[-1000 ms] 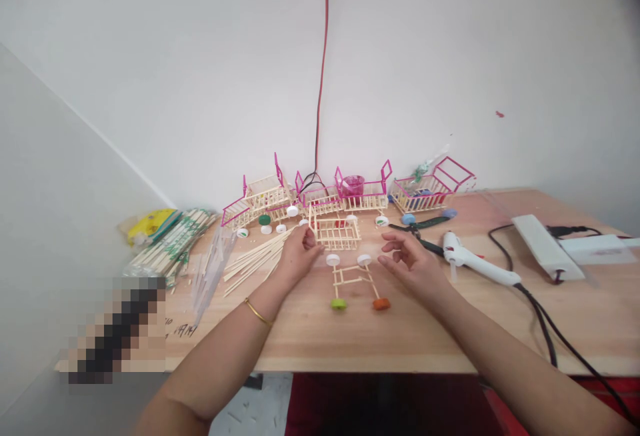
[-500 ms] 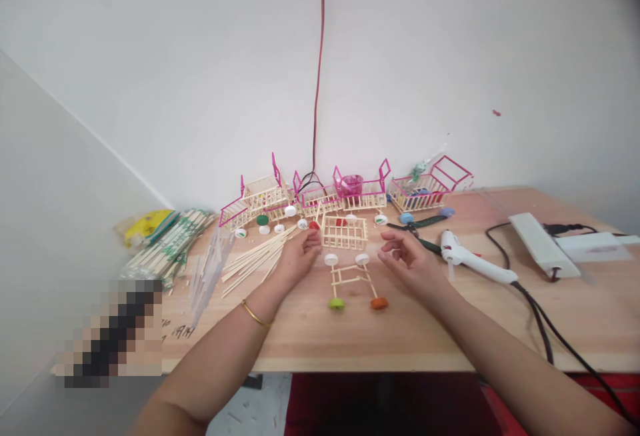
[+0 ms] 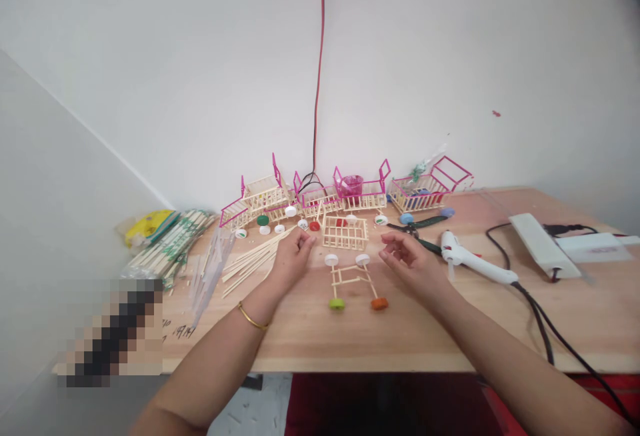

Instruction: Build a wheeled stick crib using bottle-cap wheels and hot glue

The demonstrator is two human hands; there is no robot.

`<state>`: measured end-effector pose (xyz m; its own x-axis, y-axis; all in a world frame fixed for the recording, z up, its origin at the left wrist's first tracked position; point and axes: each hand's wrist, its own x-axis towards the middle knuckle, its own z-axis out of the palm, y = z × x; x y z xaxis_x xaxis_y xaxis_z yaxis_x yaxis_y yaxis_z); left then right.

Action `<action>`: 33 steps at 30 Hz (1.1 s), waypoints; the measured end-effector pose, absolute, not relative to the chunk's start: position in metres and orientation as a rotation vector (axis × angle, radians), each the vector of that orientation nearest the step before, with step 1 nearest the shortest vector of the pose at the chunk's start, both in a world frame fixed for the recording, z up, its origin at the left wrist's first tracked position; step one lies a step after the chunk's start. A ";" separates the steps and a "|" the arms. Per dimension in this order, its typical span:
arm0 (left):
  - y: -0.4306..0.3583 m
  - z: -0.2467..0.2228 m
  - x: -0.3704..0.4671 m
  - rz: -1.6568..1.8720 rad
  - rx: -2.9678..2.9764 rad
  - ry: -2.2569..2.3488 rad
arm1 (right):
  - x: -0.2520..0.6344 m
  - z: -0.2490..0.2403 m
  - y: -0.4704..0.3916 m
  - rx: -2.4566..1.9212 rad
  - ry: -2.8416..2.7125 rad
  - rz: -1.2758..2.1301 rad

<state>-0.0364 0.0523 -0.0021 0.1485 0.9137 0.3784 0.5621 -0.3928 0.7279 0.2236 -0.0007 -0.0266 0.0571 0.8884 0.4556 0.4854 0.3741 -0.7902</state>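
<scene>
My left hand (image 3: 294, 257) hovers over the table left of a small basket-like stick frame (image 3: 345, 232), its fingers loosely curled and nothing visible in them. On the other side, my right hand (image 3: 407, 256) is half curled with thumb and fingers apart, holding nothing. Between the hands and nearer to me lies a stick chassis (image 3: 350, 281) with bottle-cap wheels: two white caps, a green cap (image 3: 337, 304) and an orange cap (image 3: 379, 303). The basket frame lies just beyond the chassis, apart from it. Neither hand touches either piece.
Along the wall stand several stick carts with pink rims (image 3: 365, 195). Loose sticks (image 3: 257, 259) and a bagged stick bundle (image 3: 173, 243) lie left. To the right are a white hot glue gun (image 3: 475, 261), green-handled pliers (image 3: 430, 222), a power strip (image 3: 543, 246) and black cables.
My left hand has drawn slightly left, away from the basket frame, uncovering a red cap. My right hand has barely moved. The chassis and frame stay put.
</scene>
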 end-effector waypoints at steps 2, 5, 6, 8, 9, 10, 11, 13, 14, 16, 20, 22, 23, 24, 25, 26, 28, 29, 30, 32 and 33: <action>0.053 -0.001 -0.037 1.123 2.066 1.390 | 0.224 -0.027 0.000 -1.265 -1.592 0.486; 0.053 -0.001 -0.037 1.110 2.121 1.364 | 0.225 -0.028 0.000 -1.269 -1.595 0.492; 0.054 -0.002 -0.037 1.105 2.132 1.357 | 0.225 -0.028 0.000 -1.273 -1.593 0.494; 0.054 -0.002 -0.037 1.088 2.146 1.343 | 0.225 -0.029 0.000 -1.277 -1.589 0.496; 0.054 -0.003 -0.036 1.079 2.150 1.339 | 0.225 -0.029 0.000 -1.277 -1.590 0.495; 0.054 -0.003 -0.036 1.073 2.152 1.335 | 0.225 -0.029 0.000 -1.278 -1.592 0.493; 0.054 -0.004 -0.036 1.070 2.153 1.334 | 0.226 -0.030 0.000 -1.277 -1.594 0.492; 0.055 -0.004 -0.036 1.078 2.148 1.339 | 0.226 -0.030 0.000 -1.277 -1.594 0.495; 0.055 -0.004 -0.036 1.086 2.143 1.343 | 0.226 -0.030 0.000 -1.281 -1.592 0.499; 0.055 -0.004 -0.037 1.100 2.138 1.353 | 0.225 -0.029 0.000 -1.287 -1.587 0.509; 0.053 -0.004 -0.036 1.099 2.129 1.295 | 0.224 -0.025 -0.003 -1.290 -1.625 0.490; 0.051 -0.003 -0.035 1.073 2.116 1.217 | 0.224 -0.023 -0.004 -1.298 -1.678 0.466; 0.050 -0.003 -0.035 1.051 2.110 1.177 | 0.224 -0.022 -0.005 -1.301 -1.706 0.460; 0.049 -0.002 -0.034 1.023 2.113 1.143 | 0.224 -0.021 -0.005 -1.302 -1.727 0.458; 0.047 -0.001 -0.033 0.996 2.127 1.108 | 0.224 -0.020 -0.006 -1.299 -1.745 0.461; 0.045 0.000 -0.032 0.975 2.150 1.071 | 0.224 -0.019 -0.006 -1.294 -1.758 0.466; 0.042 0.003 -0.030 0.964 2.220 0.978 | 0.224 -0.017 -0.007 -1.278 -1.794 0.479; 0.040 0.004 -0.029 0.970 2.257 0.919 | 0.224 -0.017 -0.007 -1.264 -1.816 0.486; 0.039 0.005 -0.028 0.978 2.293 0.857 | 0.224 -0.016 -0.007 -1.242 -1.842 0.494; 0.035 0.006 -0.026 0.981 2.361 0.755 | 0.224 -0.016 -0.008 -1.175 -1.899 0.515; 0.034 0.006 -0.026 0.967 2.397 0.723 | 0.224 -0.016 -0.008 -1.137 -1.925 0.535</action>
<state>-0.0256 0.0340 0.0065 0.6163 0.6156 0.4912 0.2971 -0.7593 0.5789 0.2239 -0.0076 -0.0160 -0.2579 0.8634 0.4335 0.5162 0.5024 -0.6936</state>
